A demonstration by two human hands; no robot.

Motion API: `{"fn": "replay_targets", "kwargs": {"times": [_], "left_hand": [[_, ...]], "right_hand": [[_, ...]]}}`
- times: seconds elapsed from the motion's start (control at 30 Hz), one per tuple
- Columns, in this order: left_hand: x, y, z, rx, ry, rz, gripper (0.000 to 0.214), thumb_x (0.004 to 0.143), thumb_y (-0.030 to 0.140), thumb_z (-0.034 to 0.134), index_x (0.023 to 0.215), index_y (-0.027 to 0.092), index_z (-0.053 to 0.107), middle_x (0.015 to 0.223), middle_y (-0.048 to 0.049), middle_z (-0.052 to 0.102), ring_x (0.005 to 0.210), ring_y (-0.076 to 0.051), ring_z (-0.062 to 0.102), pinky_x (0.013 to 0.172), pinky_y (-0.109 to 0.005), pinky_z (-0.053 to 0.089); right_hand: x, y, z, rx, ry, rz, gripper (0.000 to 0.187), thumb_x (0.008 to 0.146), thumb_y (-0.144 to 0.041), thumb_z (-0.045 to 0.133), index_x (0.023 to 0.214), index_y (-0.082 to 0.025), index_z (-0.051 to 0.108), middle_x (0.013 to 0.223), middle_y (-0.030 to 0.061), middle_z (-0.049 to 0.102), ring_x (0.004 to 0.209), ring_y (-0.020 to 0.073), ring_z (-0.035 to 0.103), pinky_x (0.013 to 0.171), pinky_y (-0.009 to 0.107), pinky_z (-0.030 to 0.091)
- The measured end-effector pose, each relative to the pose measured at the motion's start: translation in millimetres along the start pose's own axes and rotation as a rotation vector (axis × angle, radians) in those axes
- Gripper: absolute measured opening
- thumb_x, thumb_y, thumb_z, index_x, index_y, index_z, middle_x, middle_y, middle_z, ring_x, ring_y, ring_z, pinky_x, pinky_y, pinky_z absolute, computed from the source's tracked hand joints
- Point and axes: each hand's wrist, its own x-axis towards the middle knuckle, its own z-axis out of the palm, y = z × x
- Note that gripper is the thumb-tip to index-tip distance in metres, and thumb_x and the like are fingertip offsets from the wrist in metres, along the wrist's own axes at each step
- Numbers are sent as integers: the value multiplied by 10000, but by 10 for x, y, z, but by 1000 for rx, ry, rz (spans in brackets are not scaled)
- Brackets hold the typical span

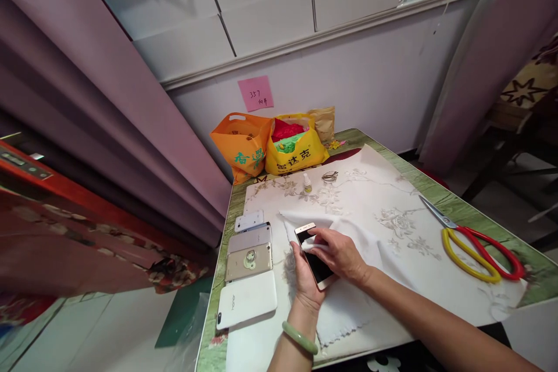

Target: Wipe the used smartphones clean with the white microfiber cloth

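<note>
From the head camera, we see the left hand (306,286) cupped around a phone (320,272) from below, gripping it screen up above the near part of the table (407,177). The right hand (342,254) pinches a bit of white cloth (340,322) against the phone's dark screen; the rest of the cloth spreads out beneath both hands.

At the far left corner we find two bags side by side. The yellow bag (299,161) gapes, with red and green items bulging at its mouth. The orange bag (248,158) stands open too, but we cannot tell what it holds. Behind the yellow one sits a tan packet (325,122), its contents hidden. A small bottle (307,183) stands upright on the floral cover (392,221); we cannot make out how full it is. Four more phones (248,297) lie in a column along the left edge.
</note>
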Motion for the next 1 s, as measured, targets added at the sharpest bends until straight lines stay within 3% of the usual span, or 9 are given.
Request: {"fn": "replay_targets", "kwargs": {"times": [0.1,0.2,0.33,0.43,0.57,0.8,0.87,1.0], "left_hand": [[10,-2,-17,-58,5,15,501,859,591,537,1007,148,719,924,-112,735,914,-253,696,838,-374,550],[4,-2,-18,-45,-60,-29,547,864,583,523,1057,108,713,946,-130,741,913,-267,697,840,-386,553],[8,4,-17,42,-123,-19,617,863,609,517,1184,105,673,1091,-142,728,971,-287,687,844,-391,550],[28,23,-17,42,-119,-29,622,865,612,517,1183,100,672,1126,-151,717,1008,-288,676,854,-381,542],[37,64,2,7,-124,-118,603,865,604,523,1154,98,679,1031,-152,732,921,-269,690,836,-381,540],[42,78,50,-49,15,27,308,891,401,580,1003,144,710,929,-78,738,878,-191,684,874,-297,514],[51,76,40,-50,20,23,311,894,394,569,1005,139,708,917,-80,736,870,-193,683,875,-305,514],[58,71,-5,-32,-5,-77,392,875,473,569,983,124,711,881,-102,731,830,-229,684,845,-372,529]], "right_hand": [[-99,16,12,-60,-63,-116,260,966,-315,483,1137,-262,673,991,69,683,890,202,626,821,331,495],[-200,16,-167,-43,-197,-230,327,982,-260,422,1204,-300,658,1040,66,677,931,192,625,851,329,494],[-255,10,-422,11,-355,-238,358,985,-224,409,1183,-335,686,1020,44,689,883,158,648,780,268,506],[-225,65,-427,51,-404,-239,332,988,-239,434,1113,-337,725,1000,23,699,854,134,667,762,233,509],[-81,224,-199,-7,-278,-204,325,1000,-291,433,1053,-340,749,987,10,703,860,131,673,750,224,515],[252,368,89,-118,-6,56,312,992,-266,434,1128,-299,713,1085,46,642,869,148,655,785,268,529],[234,343,84,-123,-14,61,319,991,-254,429,1153,-290,702,1096,56,631,889,157,648,796,278,528],[-25,250,-50,-91,-156,-75,330,1011,-303,405,1160,-308,699,1108,60,633,955,175,631,803,287,516]]}}
